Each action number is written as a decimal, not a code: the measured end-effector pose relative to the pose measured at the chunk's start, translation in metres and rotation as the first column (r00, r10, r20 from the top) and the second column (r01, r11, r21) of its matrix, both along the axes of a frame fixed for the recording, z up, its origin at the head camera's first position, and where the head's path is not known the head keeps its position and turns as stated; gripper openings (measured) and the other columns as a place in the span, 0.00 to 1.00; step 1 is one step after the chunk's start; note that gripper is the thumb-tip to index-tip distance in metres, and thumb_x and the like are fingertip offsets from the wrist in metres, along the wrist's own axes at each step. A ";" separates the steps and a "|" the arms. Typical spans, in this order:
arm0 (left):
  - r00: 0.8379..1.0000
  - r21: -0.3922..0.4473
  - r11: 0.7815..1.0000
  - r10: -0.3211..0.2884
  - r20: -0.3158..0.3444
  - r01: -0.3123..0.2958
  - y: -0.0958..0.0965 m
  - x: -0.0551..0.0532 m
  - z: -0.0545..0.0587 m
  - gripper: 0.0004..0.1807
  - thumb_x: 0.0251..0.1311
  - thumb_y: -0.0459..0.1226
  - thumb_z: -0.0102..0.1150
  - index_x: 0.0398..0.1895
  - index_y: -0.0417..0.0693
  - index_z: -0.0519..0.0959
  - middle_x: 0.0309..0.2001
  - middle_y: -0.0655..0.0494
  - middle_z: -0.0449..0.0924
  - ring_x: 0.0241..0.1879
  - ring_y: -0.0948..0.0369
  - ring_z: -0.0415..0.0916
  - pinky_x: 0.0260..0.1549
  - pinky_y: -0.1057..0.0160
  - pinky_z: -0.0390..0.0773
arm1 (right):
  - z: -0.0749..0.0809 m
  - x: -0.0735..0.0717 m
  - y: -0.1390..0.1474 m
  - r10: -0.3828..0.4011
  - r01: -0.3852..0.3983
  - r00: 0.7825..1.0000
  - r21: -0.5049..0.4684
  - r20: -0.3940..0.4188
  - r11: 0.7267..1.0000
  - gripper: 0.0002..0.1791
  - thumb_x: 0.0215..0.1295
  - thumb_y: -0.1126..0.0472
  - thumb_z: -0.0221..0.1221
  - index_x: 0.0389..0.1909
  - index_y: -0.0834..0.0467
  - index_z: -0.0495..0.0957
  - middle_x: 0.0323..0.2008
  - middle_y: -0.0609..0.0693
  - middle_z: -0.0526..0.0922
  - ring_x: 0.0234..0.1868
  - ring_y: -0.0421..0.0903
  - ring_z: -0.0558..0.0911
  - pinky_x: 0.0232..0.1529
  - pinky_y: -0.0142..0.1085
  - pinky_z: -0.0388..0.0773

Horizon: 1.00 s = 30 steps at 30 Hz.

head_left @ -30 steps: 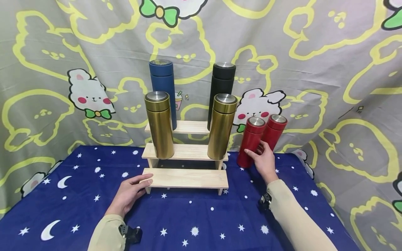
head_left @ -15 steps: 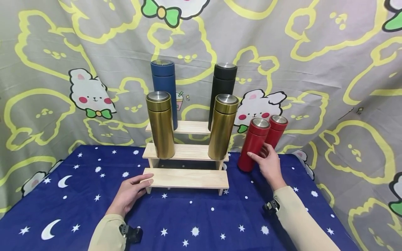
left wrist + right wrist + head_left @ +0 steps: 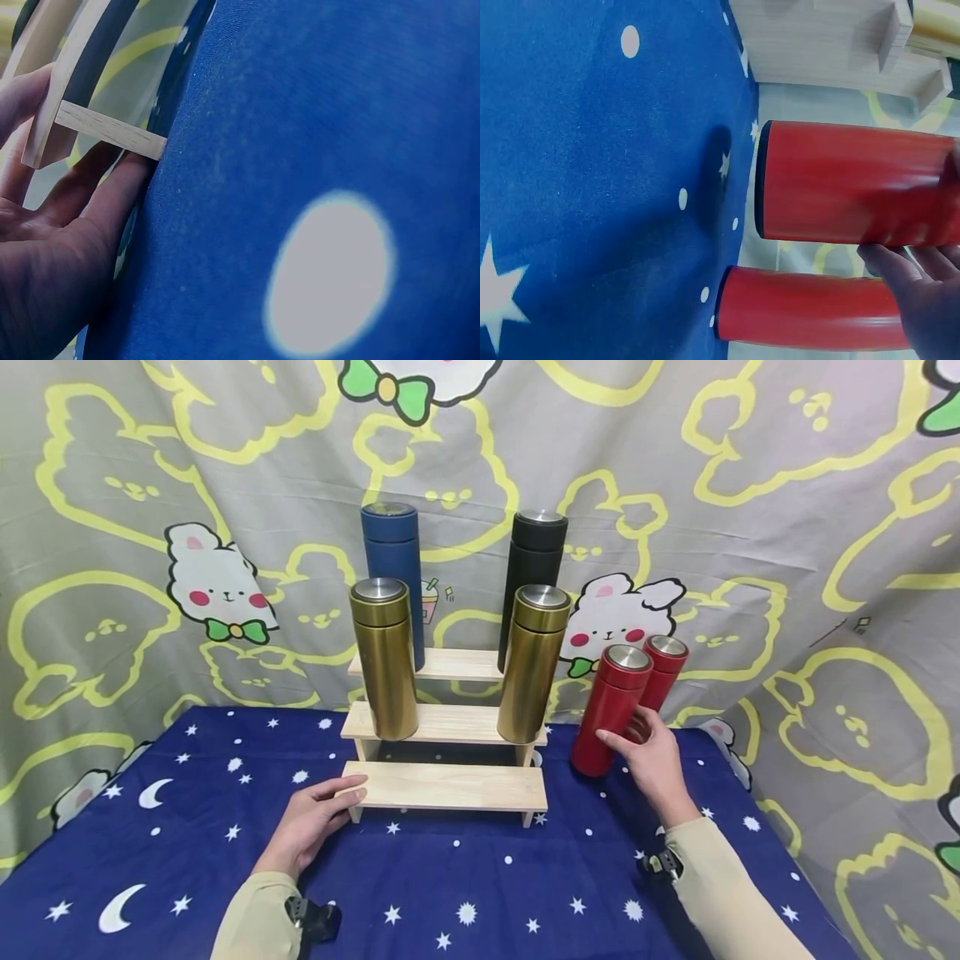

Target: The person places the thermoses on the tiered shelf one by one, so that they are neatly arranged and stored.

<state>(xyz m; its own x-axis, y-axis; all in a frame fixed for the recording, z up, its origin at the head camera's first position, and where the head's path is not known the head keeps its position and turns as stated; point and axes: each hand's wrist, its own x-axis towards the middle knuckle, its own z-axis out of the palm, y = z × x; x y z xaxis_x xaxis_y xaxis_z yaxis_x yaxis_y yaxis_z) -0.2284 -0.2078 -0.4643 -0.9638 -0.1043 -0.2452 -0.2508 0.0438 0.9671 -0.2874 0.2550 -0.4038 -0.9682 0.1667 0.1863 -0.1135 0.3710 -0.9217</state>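
Star-printed navy cloth (image 3: 480, 864) meets wrinkled, rabbit-patterned fabric (image 3: 262, 502) behind. From afar I see the right hand (image 3: 658, 768) grasping a smooth, cylindrical red vacuum flask (image 3: 611, 714) between thumb and fingers, just above the cloth; the left hand (image 3: 311, 817) pinches the lowest tier of the pale wooden step stand (image 3: 450, 787).

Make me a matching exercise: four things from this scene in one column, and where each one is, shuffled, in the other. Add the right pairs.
Things
1. Blue flask
2. Gold flasks
3. Held red flask
4. Left hand

Places
A. Raised above the tablecloth
B. Holding the left end of the bottom step
C. On the top step, left side
D. One at each end of the middle step

Pairs: 1-C, 2-D, 3-A, 4-B
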 end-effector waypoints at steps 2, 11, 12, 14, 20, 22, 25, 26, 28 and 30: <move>1.000 0.001 1.000 -0.003 -0.002 0.003 0.000 0.000 0.000 0.30 0.57 0.44 0.71 0.61 0.39 0.78 0.68 0.43 0.64 0.55 0.59 0.73 0.57 0.53 0.72 | 0.002 0.003 0.001 0.008 -0.008 1.000 0.006 -0.004 1.000 0.45 0.59 0.51 0.70 0.71 0.63 0.60 0.63 0.61 0.71 0.62 0.56 0.72 0.61 0.49 0.70; 1.000 0.010 1.000 0.004 -0.003 -0.004 0.001 0.000 -0.001 0.29 0.57 0.42 0.71 0.60 0.39 0.78 0.68 0.42 0.65 0.53 0.60 0.74 0.58 0.52 0.71 | 0.007 0.015 0.004 0.040 -0.040 0.999 0.046 -0.002 0.998 0.45 0.59 0.50 0.70 0.71 0.62 0.60 0.62 0.60 0.73 0.60 0.54 0.74 0.59 0.49 0.72; 1.000 0.009 1.000 0.003 -0.003 -0.003 0.001 0.000 -0.001 0.29 0.57 0.43 0.71 0.60 0.39 0.78 0.68 0.42 0.65 0.53 0.61 0.74 0.58 0.52 0.71 | 0.008 0.016 0.005 0.043 -0.043 0.999 0.054 -0.001 0.998 0.45 0.59 0.49 0.70 0.71 0.62 0.60 0.62 0.60 0.73 0.60 0.55 0.74 0.59 0.49 0.72; 1.000 0.008 1.000 0.004 0.001 -0.004 0.001 0.000 -0.002 0.29 0.57 0.43 0.71 0.60 0.40 0.78 0.68 0.43 0.65 0.53 0.62 0.74 0.58 0.53 0.71 | 0.009 0.018 0.005 0.049 -0.049 0.999 0.061 0.000 0.997 0.44 0.59 0.49 0.70 0.71 0.62 0.61 0.62 0.60 0.73 0.60 0.55 0.73 0.59 0.50 0.72; 1.000 0.005 1.000 0.003 -0.010 -0.002 0.001 0.000 -0.003 0.29 0.57 0.43 0.71 0.60 0.40 0.78 0.67 0.43 0.65 0.52 0.62 0.74 0.57 0.54 0.72 | 0.015 0.025 0.008 0.077 -0.077 0.997 0.052 0.012 0.996 0.44 0.60 0.49 0.69 0.72 0.60 0.60 0.63 0.60 0.71 0.62 0.56 0.72 0.61 0.52 0.70; 1.000 0.001 1.000 0.003 -0.009 -0.003 0.001 0.000 -0.002 0.29 0.57 0.43 0.71 0.60 0.40 0.78 0.67 0.43 0.65 0.52 0.62 0.74 0.57 0.54 0.72 | 0.017 0.028 0.008 0.085 -0.086 0.996 0.042 0.020 0.995 0.45 0.60 0.49 0.69 0.72 0.60 0.60 0.64 0.60 0.71 0.63 0.56 0.71 0.61 0.52 0.69; 1.000 -0.003 1.000 0.002 -0.005 -0.002 0.001 0.000 -0.001 0.29 0.57 0.43 0.71 0.61 0.40 0.78 0.67 0.43 0.66 0.52 0.62 0.74 0.57 0.55 0.72 | 0.019 0.034 0.008 0.086 -0.087 0.996 0.044 0.028 0.995 0.45 0.59 0.49 0.69 0.73 0.59 0.60 0.64 0.60 0.71 0.63 0.56 0.71 0.61 0.52 0.69; 1.000 -0.003 1.000 0.002 -0.004 -0.002 0.001 0.000 -0.001 0.29 0.57 0.43 0.71 0.61 0.40 0.78 0.67 0.43 0.66 0.52 0.62 0.74 0.57 0.55 0.72 | 0.019 0.036 0.008 0.085 -0.086 0.996 0.048 0.030 0.995 0.45 0.59 0.49 0.70 0.72 0.59 0.60 0.64 0.60 0.71 0.63 0.56 0.71 0.61 0.52 0.70; 1.000 -0.004 1.000 0.000 -0.009 0.000 0.001 0.000 -0.001 0.29 0.58 0.43 0.70 0.61 0.39 0.77 0.67 0.43 0.65 0.52 0.62 0.74 0.57 0.54 0.72 | 0.020 0.038 0.007 0.084 -0.086 0.996 0.054 0.029 0.995 0.45 0.59 0.49 0.70 0.72 0.59 0.61 0.63 0.60 0.71 0.63 0.56 0.71 0.60 0.52 0.70; 1.000 -0.001 1.000 -0.002 -0.013 0.002 0.001 0.001 -0.001 0.29 0.59 0.42 0.70 0.61 0.39 0.77 0.67 0.42 0.65 0.52 0.62 0.73 0.57 0.54 0.72 | 0.021 0.040 0.005 0.084 -0.086 0.996 0.061 0.025 0.994 0.44 0.59 0.49 0.70 0.72 0.59 0.62 0.63 0.59 0.72 0.62 0.55 0.72 0.60 0.51 0.70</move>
<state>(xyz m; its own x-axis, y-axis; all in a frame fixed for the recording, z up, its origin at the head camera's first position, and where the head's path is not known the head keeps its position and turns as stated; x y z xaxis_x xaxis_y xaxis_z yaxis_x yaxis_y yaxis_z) -0.2278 -0.2065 -0.4650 -0.9671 -0.1023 -0.2329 -0.2384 0.0451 0.9701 -0.2476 0.2598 -0.3829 -0.9824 0.0723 0.1720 -0.1268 0.4174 -0.8998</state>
